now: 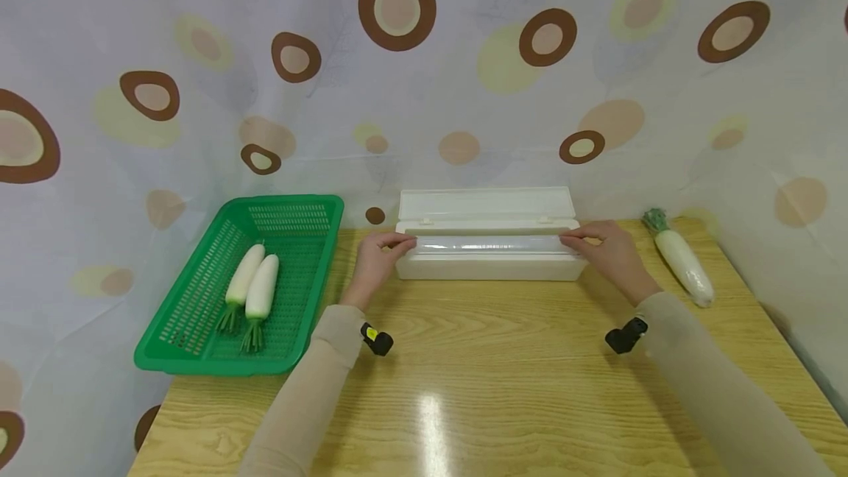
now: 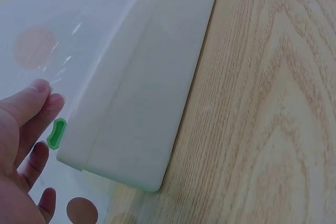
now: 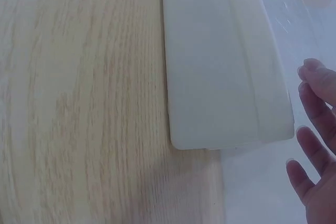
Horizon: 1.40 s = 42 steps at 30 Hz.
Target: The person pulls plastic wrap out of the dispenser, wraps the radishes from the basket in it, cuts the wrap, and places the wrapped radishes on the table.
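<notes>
A long white cling film dispenser box point(image 1: 490, 268) lies at the back of the table with its lid point(image 1: 486, 205) raised. A sheet of clear cling film point(image 1: 486, 244) stretches across its top between both hands. My left hand point(image 1: 376, 265) pinches the film's left corner between thumb and forefinger; in the left wrist view the other fingers point(image 2: 37, 166) are loosely bent. At the opposite corner my right hand point(image 1: 612, 256) pinches the film the same way, just above the box's right end point(image 3: 231, 129). A small green piece point(image 2: 56, 134) shows beside the box's left end.
On the left stands a green plastic basket point(image 1: 324, 271) with two white radishes point(image 1: 261, 287) in it. A radish wrapped in film point(image 1: 682, 260) lies at the right, beyond my right hand. Behind the wooden table point(image 1: 477, 366) hangs a patterned curtain point(image 1: 437, 94).
</notes>
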Tool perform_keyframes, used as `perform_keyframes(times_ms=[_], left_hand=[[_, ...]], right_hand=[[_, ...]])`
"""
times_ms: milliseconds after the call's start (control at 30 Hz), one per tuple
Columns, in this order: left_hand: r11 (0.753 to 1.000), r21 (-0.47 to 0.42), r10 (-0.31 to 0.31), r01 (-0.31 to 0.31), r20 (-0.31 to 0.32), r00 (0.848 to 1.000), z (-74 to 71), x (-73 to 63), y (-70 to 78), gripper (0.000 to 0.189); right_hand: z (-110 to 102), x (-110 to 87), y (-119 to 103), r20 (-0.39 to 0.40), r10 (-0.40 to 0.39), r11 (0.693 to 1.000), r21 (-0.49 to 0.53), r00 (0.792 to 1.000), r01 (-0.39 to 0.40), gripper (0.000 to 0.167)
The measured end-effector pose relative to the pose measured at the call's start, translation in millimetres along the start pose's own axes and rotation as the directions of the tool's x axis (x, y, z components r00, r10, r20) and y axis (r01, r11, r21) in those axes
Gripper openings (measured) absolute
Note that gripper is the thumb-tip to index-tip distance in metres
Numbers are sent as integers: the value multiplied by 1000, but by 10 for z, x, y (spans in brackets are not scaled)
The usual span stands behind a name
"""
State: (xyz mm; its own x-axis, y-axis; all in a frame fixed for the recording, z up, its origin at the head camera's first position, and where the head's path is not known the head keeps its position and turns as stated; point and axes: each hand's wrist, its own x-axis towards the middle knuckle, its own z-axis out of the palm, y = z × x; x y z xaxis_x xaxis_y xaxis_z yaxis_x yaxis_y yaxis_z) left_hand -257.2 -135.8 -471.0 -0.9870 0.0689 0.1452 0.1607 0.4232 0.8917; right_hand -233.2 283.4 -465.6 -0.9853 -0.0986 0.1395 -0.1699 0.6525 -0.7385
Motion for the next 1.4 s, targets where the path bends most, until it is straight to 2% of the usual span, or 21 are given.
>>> perform_keyframes(times_ms=[233, 500, 800, 1033, 1267, 1400], left_hand=[[992, -113, -50, 52, 22, 999, 1, 30, -6, 24], [962, -252, -97, 104, 41, 994, -44, 75, 63, 26], [947, -319, -40, 40, 6, 999, -73, 113, 179, 24], [937, -343, 48, -63, -50, 998, -86, 158, 299, 24], [916, -386, 77, -106, -90, 993, -127, 194, 411, 23], [921, -372, 84, -116, -101, 991, -176, 194, 504, 24]], right_hand=[[-41, 13, 7, -5, 35, 999, 24, 999, -35, 43], [-80, 71, -31, -83, -16, 1000, 10, 996, 17, 34], [-180, 101, -126, -140, -39, 998, 46, 989, 46, 32], [-295, 93, -257, -159, -6, 994, 107, 987, 24, 37], [-355, 107, -378, -228, -67, 984, 144, 971, 102, 27], [-399, 122, -473, -262, -83, 982, 143, 962, 123, 24]])
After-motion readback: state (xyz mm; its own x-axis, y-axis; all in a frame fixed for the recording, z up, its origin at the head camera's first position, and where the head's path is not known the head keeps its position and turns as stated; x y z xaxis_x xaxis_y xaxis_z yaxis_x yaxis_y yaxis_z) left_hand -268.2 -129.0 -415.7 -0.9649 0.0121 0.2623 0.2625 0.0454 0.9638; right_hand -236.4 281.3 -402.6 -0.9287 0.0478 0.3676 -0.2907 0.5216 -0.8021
